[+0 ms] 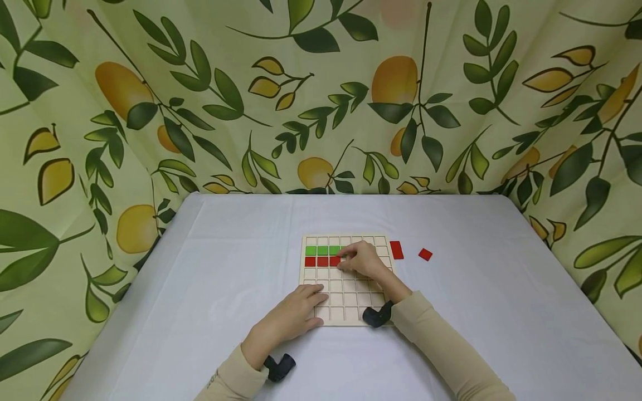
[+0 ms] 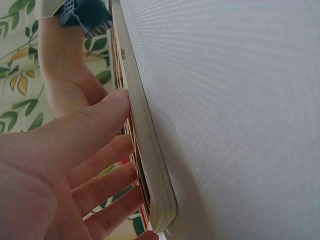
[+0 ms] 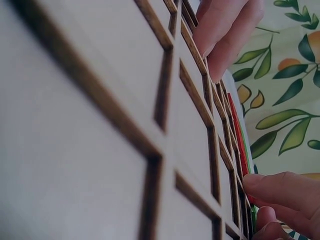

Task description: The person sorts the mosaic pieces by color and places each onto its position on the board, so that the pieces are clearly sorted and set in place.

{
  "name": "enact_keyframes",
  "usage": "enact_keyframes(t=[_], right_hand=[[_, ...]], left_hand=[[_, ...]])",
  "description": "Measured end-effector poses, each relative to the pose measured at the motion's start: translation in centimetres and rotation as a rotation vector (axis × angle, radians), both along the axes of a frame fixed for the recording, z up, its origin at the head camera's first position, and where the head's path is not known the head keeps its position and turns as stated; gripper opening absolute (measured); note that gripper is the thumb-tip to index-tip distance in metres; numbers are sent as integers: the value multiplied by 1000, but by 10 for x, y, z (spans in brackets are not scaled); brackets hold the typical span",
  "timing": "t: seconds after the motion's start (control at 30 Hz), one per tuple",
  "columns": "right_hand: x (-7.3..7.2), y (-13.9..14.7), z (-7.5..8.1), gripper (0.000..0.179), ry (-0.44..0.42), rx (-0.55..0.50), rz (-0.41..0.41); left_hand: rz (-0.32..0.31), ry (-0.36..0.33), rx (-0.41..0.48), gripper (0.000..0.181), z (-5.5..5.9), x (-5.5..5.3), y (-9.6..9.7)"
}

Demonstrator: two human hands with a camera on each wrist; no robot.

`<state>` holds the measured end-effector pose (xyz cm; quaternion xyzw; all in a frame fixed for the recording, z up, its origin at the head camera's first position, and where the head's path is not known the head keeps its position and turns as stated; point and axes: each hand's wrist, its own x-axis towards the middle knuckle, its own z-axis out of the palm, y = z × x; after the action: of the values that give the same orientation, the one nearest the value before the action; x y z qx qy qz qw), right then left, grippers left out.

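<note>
A pale wooden grid board point(image 1: 343, 317) lies flat on the table. Green square tiles point(image 1: 311, 250) sit in one row of its cells, with red square tiles point(image 1: 310, 262) in the row just below. My right hand point(image 1: 363, 260) is over the board, thumb and forefinger pinching the rightmost red tile point(image 1: 334, 260) of that row. In the right wrist view, those fingertips meet the red strip of tiles point(image 3: 239, 142). My left hand point(image 1: 296, 312) rests on the board's near left corner, fingers fairly straight; the left wrist view shows its thumb point(image 2: 116, 100) against the board's edge point(image 2: 150, 160).
Right of the board lie a red rectangular piece point(image 1: 397, 250) and a loose red tile point(image 1: 425, 254). White cloth covers the table point(image 1: 225, 239). A leaf-and-fruit patterned curtain point(image 1: 341, 128) hangs behind and along both sides. Black wrist devices point(image 1: 281, 367) sit at both cuffs.
</note>
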<state>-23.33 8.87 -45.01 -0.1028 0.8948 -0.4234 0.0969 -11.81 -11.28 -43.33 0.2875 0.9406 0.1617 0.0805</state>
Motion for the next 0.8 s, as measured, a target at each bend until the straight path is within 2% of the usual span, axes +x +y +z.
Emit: enact_keyframes(t=[0.3, 0.53, 0.8], right_hand=[[-1, 3, -2, 25, 20, -14, 10], [2, 8, 0, 23, -25, -82, 10], [6, 13, 5, 21, -40, -90, -17]], left_hand=[[7, -14, 4, 49, 1, 0, 1], [2, -9, 3, 49, 1, 0, 1], [13, -18, -3, 49, 2, 1, 1]])
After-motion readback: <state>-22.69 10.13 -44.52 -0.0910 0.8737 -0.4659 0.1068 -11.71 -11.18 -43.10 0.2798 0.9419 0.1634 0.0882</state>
